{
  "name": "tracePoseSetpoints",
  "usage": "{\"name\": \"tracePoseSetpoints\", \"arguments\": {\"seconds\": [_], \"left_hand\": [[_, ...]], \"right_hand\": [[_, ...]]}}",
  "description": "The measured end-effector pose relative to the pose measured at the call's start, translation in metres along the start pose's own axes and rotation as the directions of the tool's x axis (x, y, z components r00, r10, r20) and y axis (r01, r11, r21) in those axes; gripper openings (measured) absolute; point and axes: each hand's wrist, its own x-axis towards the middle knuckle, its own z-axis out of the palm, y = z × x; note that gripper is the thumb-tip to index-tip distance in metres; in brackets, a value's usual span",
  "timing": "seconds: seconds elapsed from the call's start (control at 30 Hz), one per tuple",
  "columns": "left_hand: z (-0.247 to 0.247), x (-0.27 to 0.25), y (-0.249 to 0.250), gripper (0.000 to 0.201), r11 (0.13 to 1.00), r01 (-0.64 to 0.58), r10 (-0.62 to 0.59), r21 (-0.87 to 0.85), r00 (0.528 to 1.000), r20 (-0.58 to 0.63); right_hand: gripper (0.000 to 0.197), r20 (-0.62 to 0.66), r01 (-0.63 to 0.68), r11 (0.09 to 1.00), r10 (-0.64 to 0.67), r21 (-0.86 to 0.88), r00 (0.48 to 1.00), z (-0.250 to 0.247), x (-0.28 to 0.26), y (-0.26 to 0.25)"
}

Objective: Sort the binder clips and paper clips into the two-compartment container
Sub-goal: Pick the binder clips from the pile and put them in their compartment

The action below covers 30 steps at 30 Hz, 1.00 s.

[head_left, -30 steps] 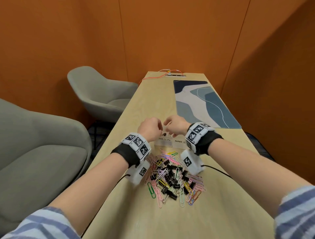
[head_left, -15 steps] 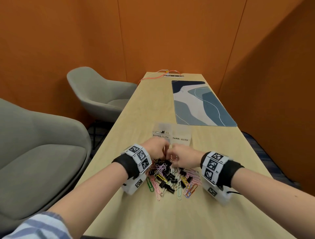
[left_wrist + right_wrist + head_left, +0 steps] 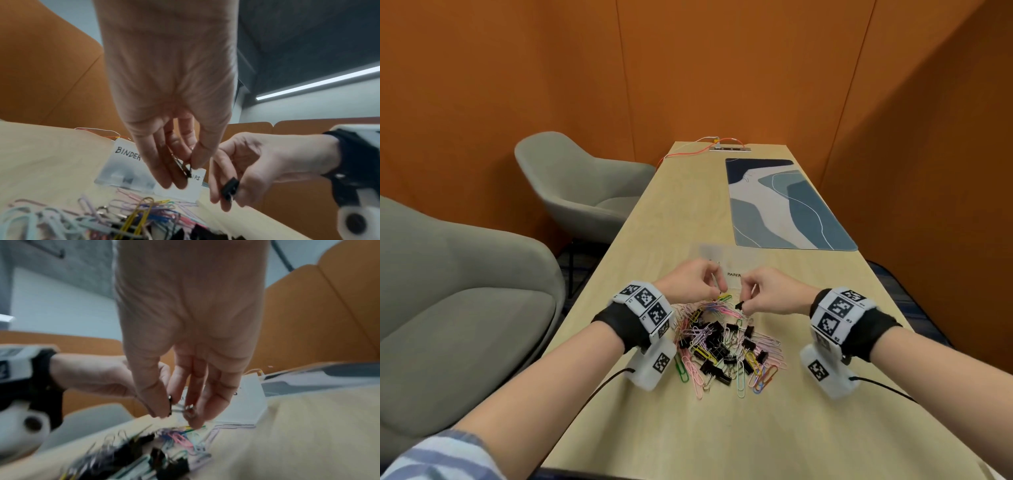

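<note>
A pile of coloured paper clips and black binder clips [image 3: 726, 346] lies on the table in front of me. Just beyond it stands the clear two-compartment container [image 3: 722, 262], labelled BINDER CLIPS [image 3: 127, 153] on the left and PAPER on the right. My left hand [image 3: 714, 291] hovers over the pile's far edge and pinches a black binder clip [image 3: 184, 167] by thumb and fingers. My right hand [image 3: 744, 305], close beside it, pinches another black binder clip [image 3: 739, 305], whose silver handles [image 3: 190, 408] show in the right wrist view.
A blue patterned mat [image 3: 784, 205] lies far right on the wooden table [image 3: 722, 428]. An orange cable [image 3: 688, 150] and a socket strip sit at the far end. Two grey armchairs [image 3: 578, 185] stand to the left. Orange walls enclose the room.
Both hands came back from over the container to the pile, dipped into it, and now lift slightly, each pinching a binder clip.
</note>
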Motion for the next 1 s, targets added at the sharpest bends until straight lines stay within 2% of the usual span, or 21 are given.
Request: {"name": "tracePoseSetpoints", "arguments": {"seconds": [0.13, 0.23, 0.33, 0.47, 0.6, 0.73, 0.87, 1.0], "left_hand": [[0.013, -0.001, 0.007, 0.013, 0.987, -0.051, 0.027, 0.153, 0.987, 0.156], [0.022, 0.001, 0.01, 0.011, 0.96, -0.107, 0.067, 0.26, 0.985, 0.158], [0.027, 0.004, 0.012, 0.017, 0.937, -0.132, 0.084, 0.323, 0.984, 0.159], [0.03, 0.006, 0.01, 0.02, 0.927, -0.121, 0.052, 0.355, 0.979, 0.199], [0.033, 0.007, 0.008, 0.014, 0.916, -0.144, 0.066, 0.375, 0.975, 0.213], [0.029, 0.007, 0.007, 0.013, 0.932, -0.136, 0.064, 0.337, 0.974, 0.217], [0.016, 0.007, 0.005, 0.011, 0.988, -0.064, 0.031, 0.144, 0.975, 0.219], [-0.002, 0.012, 0.002, 0.011, 0.998, 0.007, 0.003, -0.06, 0.985, 0.172]], "right_hand": [[0.019, 0.105, 0.061, 0.977, -0.04, -0.203, 0.994, 0.011, -0.013, 0.001], [0.016, 0.095, 0.124, 0.943, -0.099, -0.308, 0.99, 0.022, -0.017, 0.003], [0.027, 0.079, 0.159, 0.934, -0.141, -0.319, 0.987, 0.027, -0.014, 0.01], [0.022, 0.055, 0.134, 0.967, -0.125, -0.218, 0.991, 0.021, -0.015, 0.017], [0.025, 0.017, 0.015, 0.997, -0.014, -0.069, 1.0, 0.013, -0.017, 0.026], [0.022, 0.008, -0.076, 0.987, 0.076, 0.143, 0.997, 0.006, -0.018, 0.03], [0.019, 0.054, -0.129, 0.9, 0.117, 0.416, 0.992, -0.009, -0.016, 0.027], [0.018, 0.058, -0.183, 0.816, 0.181, 0.549, 0.982, -0.024, 0.001, 0.018]]}}
